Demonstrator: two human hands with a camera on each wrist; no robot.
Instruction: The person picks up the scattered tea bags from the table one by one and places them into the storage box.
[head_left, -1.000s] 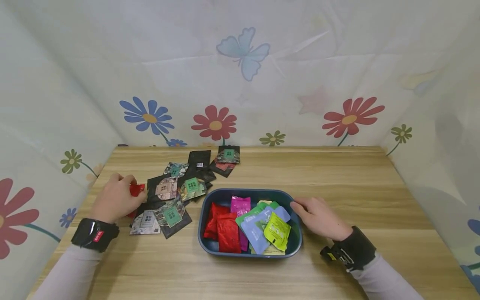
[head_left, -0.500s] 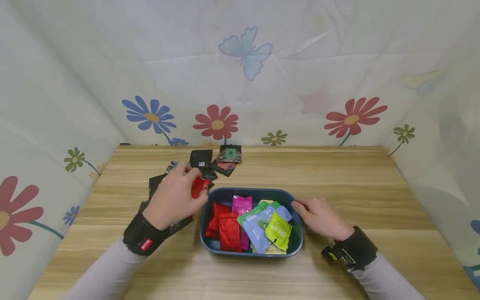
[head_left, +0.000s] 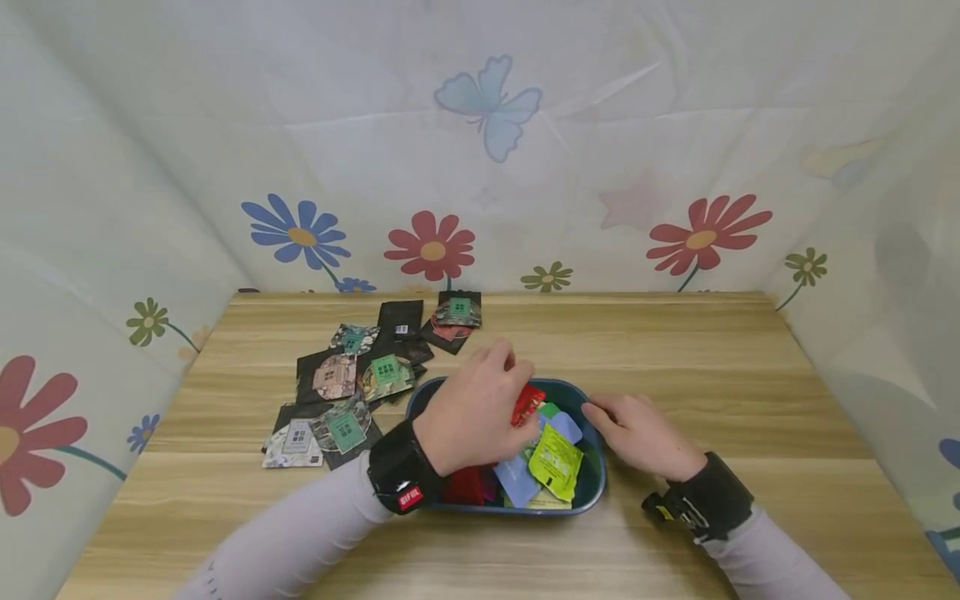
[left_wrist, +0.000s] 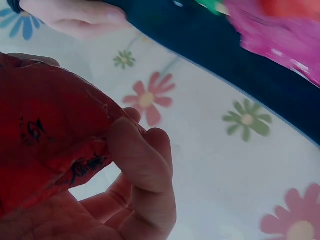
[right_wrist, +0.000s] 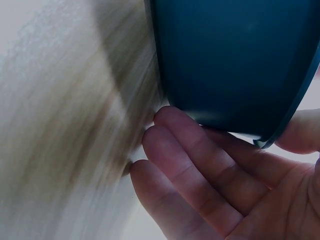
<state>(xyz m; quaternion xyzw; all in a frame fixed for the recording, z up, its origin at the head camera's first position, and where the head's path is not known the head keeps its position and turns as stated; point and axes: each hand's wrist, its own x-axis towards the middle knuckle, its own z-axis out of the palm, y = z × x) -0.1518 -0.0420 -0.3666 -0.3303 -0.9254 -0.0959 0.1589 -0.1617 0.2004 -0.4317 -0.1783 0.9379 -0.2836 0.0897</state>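
My left hand (head_left: 472, 408) is over the dark blue plastic box (head_left: 600, 479), pinching a shiny red foil packet (head_left: 528, 403) between thumb and fingers. Dark lettering shows on that red packet (left_wrist: 55, 130) in the left wrist view. At the box's right end, my right hand (head_left: 645, 437) grips the rim, with the thumb at the edge and the fingers (right_wrist: 187, 150) against the outer wall. Inside the box lie a yellow-green sachet (head_left: 556, 462), a blue sachet (head_left: 516, 479) and red packets (head_left: 463, 487). My left hand and forearm hide the box's left part.
Left of the box, several black sachets with printed labels (head_left: 345, 429) lie spread and overlapping on the wooden table (head_left: 705, 358). Two more sachets (head_left: 459, 309) lie near the back edge. A flower-printed sheet (head_left: 570, 167) hangs behind and at both sides.
My left hand has carried the red packet from the table's left side, over the black sachets, to above the box. My right hand has stayed at the box's right end.
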